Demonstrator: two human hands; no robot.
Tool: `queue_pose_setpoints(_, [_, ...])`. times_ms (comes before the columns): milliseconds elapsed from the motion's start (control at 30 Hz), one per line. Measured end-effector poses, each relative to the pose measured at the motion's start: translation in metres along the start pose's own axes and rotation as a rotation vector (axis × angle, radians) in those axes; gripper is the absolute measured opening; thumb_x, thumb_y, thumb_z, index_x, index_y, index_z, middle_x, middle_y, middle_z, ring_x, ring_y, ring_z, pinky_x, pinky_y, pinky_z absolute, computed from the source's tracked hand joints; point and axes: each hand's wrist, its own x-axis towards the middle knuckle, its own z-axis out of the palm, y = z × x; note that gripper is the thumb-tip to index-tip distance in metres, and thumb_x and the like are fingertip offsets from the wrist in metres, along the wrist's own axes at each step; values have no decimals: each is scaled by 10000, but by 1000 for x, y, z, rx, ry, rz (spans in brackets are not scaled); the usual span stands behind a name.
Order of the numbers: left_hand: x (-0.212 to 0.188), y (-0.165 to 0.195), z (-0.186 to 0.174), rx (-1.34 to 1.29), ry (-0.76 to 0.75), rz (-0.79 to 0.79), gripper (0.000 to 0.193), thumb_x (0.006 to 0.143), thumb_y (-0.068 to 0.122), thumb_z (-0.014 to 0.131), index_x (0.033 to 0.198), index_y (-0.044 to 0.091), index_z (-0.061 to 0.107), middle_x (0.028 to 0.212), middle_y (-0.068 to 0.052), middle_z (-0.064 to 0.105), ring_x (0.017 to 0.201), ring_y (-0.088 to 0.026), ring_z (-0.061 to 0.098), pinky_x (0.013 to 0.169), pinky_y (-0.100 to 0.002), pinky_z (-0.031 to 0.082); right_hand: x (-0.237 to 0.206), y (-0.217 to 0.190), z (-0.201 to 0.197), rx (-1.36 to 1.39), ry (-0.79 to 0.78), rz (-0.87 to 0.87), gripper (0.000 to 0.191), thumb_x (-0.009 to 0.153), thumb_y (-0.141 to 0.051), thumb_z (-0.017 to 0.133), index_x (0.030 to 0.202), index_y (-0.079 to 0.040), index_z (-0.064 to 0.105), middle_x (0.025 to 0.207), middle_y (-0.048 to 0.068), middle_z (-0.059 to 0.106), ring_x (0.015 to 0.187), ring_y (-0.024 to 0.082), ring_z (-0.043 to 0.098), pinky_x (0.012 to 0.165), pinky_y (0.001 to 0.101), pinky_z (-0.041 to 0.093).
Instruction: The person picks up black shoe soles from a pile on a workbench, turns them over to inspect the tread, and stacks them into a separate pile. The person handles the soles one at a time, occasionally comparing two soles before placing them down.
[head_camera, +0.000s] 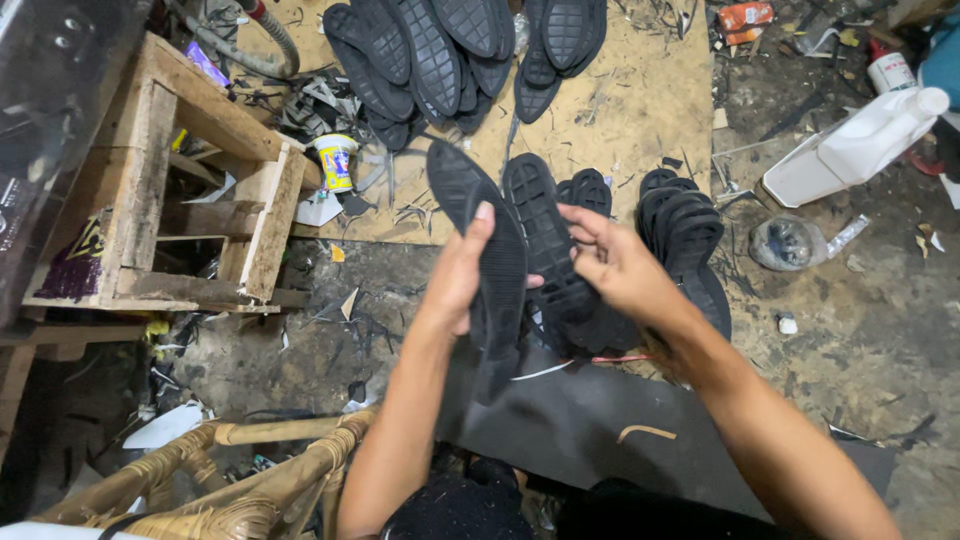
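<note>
A person's left hand (458, 275) grips one black rubber shoe sole (480, 250) along its edge, thumb laid up its back, while the right hand (615, 265) closes its fingers on a second black sole (545, 235) held tread-up just beside it; the two soles touch near their lower ends, above a dark rubber sheet (580, 420) spread before the person's knees. At the near left corner of the floor stands the woven arm of a rattan chair (230, 480). Just beyond the right hand, a small stack of black soles (685, 220) lies at the near edge of a plywood board (640, 100) set on the dirt floor (860, 330). A rough wooden crate stool (190, 190) stands at the left, with a small yellow-and-white glue tin (337, 160) by the board's left edge. Farther back, a larger heap of soles (440, 50) crowds the board's far edge. A white plastic jug (860, 145) lies tipped on the floor at far right, a crumpled clear bag (788, 243) near it.
</note>
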Motion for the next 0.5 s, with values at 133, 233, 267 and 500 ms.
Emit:
queue_pose_setpoints(133, [3, 14, -18, -175, -62, -35, 659, 1057, 514, 484, 1264, -107, 563, 1074, -233, 668, 890, -305, 725, 761, -530, 660, -1, 6, -19, 207, 35, 99, 585, 940, 54, 518, 1519, 41, 429, 1310, 103, 667, 1125, 128, 651, 947, 254, 520])
queue_pose_setpoints(233, [2, 20, -33, -283, 7, -3, 631, 1022, 483, 493, 1319, -72, 545, 1264, -180, 653, 1097, -268, 675, 880, -607, 604, -2, 5, -21, 341, 54, 162, 591, 937, 91, 511, 1522, 52, 441, 1309, 148, 661, 1108, 167, 644, 915, 281, 504])
queue_pose_setpoints(267, [2, 21, -38, -333, -22, 9, 619, 1009, 454, 493, 1322, -77, 540, 1282, -190, 642, 1131, -287, 656, 913, -639, 581, -2, 3, -21, 392, 58, 158, 578, 935, 94, 504, 1509, 69, 443, 1312, 163, 659, 1129, 181, 648, 953, 296, 513])
queue_pose_setpoints(500, [10, 15, -49, -402, 5, 133, 639, 1013, 481, 481, 1370, -48, 488, 1339, -171, 595, 1260, -317, 603, 1026, -740, 507, 0, -10, -22, 601, 42, 119, 561, 908, 102, 480, 1467, 119, 437, 1315, 214, 655, 1200, 231, 654, 1066, 348, 518])
